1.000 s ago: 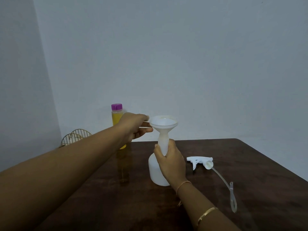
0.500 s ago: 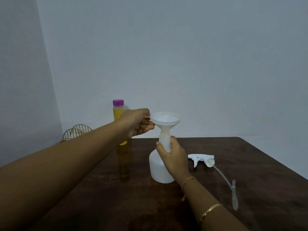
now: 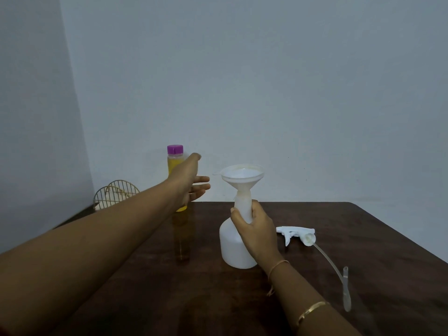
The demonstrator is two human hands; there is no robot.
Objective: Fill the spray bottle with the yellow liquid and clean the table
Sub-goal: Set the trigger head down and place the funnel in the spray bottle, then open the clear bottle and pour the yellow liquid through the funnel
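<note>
A white spray bottle (image 3: 234,248) stands on the dark wooden table (image 3: 363,238) with a white funnel (image 3: 242,175) seated in its neck. My right hand (image 3: 254,229) grips the bottle's neck. My left hand (image 3: 191,180) hovers open, fingers spread, just in front of the bottle of yellow liquid (image 3: 174,166) with a purple cap, left of the funnel and apart from it. It partly hides the yellow bottle's lower body. The white spray head (image 3: 297,234) with its long tube lies on the table to the right.
A gold wire rack (image 3: 114,195) stands at the table's back left corner near the wall. The table's right edge runs diagonally toward the lower right.
My left hand has let go of the funnel's tab, opened, and moved left toward the yellow bottle. My right hand keeps its hold on the spray bottle's neck.
</note>
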